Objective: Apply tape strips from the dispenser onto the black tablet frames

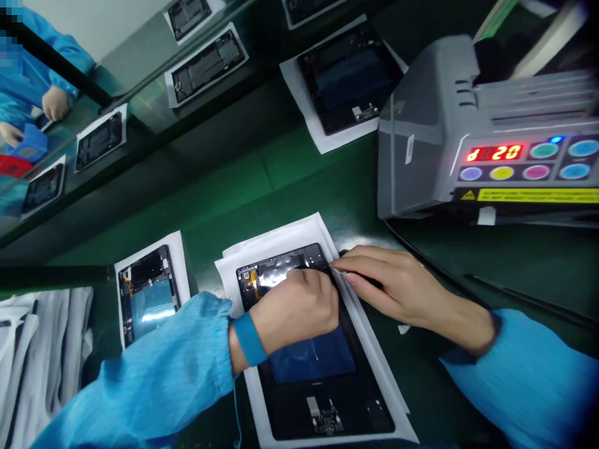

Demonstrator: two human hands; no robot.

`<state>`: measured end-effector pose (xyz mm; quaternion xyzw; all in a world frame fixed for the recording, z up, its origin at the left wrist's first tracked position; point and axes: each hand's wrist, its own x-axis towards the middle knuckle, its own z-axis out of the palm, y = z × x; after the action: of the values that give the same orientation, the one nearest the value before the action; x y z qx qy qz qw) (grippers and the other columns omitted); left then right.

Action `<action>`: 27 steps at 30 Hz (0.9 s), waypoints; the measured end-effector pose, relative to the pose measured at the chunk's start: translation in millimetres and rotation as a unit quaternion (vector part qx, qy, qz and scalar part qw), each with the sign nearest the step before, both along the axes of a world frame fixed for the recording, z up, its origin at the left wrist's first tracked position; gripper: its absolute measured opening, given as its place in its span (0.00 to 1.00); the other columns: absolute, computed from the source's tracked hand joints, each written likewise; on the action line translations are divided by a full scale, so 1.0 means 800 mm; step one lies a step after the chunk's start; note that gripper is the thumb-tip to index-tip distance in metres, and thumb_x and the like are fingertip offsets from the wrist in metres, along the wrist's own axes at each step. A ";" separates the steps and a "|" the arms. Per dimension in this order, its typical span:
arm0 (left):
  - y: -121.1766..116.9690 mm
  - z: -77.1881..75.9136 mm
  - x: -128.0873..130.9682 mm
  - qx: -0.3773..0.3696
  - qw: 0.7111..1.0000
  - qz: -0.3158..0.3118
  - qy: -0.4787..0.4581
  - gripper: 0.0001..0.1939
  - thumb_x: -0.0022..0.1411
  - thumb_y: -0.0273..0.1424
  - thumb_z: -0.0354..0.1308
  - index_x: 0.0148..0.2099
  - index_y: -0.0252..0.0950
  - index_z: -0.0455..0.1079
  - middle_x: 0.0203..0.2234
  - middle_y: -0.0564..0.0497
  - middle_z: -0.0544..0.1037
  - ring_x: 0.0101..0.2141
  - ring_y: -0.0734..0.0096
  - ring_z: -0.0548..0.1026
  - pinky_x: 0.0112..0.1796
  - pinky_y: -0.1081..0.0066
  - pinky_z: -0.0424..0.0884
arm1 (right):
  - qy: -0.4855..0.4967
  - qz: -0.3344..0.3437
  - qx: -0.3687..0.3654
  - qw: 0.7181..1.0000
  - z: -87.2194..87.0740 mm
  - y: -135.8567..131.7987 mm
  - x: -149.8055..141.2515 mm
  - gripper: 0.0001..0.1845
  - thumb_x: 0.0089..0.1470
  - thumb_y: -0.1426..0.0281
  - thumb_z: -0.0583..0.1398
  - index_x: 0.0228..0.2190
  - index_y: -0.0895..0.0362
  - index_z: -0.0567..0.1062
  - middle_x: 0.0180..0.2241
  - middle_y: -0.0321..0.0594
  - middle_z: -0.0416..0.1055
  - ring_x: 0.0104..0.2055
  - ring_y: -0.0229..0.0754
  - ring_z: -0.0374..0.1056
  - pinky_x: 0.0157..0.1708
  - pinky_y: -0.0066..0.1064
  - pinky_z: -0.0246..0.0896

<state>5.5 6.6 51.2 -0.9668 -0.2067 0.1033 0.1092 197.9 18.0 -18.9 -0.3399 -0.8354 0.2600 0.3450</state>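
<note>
The open tablet [309,368], a flat black rectangle with a glossy blue battery, lies on white sheets [281,240] near centre. The left hand [294,308], fingers curled, presses its far end. The right hand [397,287], fingers extended flat, rests on its right edge. A grey boxy machine [430,125] stands far right.

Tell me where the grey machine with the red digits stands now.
The grey machine stands at upper right in the head view, on the green table, just beyond the right hand.
</note>
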 end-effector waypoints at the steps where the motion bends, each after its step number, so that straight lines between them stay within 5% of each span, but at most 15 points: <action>1: 0.000 -0.003 -0.007 0.002 0.999 0.012 -0.032 0.10 0.62 0.18 0.47 0.33 0.30 0.68 0.22 0.49 0.70 0.21 0.67 0.70 0.20 0.69 0.60 | -0.007 -0.002 0.005 1.000 -0.001 0.000 -0.001 0.11 0.63 0.72 0.53 0.41 0.59 0.75 0.37 0.43 0.76 0.37 0.39 0.73 0.36 0.31 0.70; 9: -0.013 -0.034 -0.029 -0.026 0.968 0.145 -0.202 0.06 0.67 0.22 0.50 0.41 0.31 0.68 0.24 0.52 0.70 0.24 0.67 0.68 0.25 0.66 0.62 | -0.064 -0.011 0.049 0.997 -0.004 0.000 -0.009 0.12 0.63 0.70 0.52 0.41 0.59 0.75 0.37 0.42 0.75 0.36 0.40 0.72 0.36 0.34 0.69; 17: -0.021 -0.037 -0.014 -0.063 0.951 0.192 -0.234 0.13 0.68 0.21 0.43 0.41 0.29 0.69 0.23 0.51 0.69 0.22 0.66 0.65 0.25 0.65 0.57 | -0.088 0.013 0.038 0.995 0.003 0.000 -0.008 0.14 0.64 0.70 0.51 0.43 0.60 0.75 0.37 0.43 0.73 0.36 0.40 0.69 0.37 0.34 0.68; 27: -0.021 -0.050 -0.014 -0.121 0.928 0.218 -0.276 0.10 0.67 0.22 0.47 0.40 0.31 0.71 0.22 0.53 0.69 0.22 0.68 0.65 0.25 0.65 0.59 | -0.115 0.031 0.029 0.993 0.006 -0.002 -0.004 0.16 0.64 0.70 0.50 0.44 0.60 0.75 0.39 0.44 0.72 0.39 0.41 0.67 0.39 0.34 0.64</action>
<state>-5.4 -10.1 11.3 -0.8938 -0.4206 -0.1225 -0.0957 194.9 16.4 -14.3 -0.3315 -0.8866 0.2056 0.2486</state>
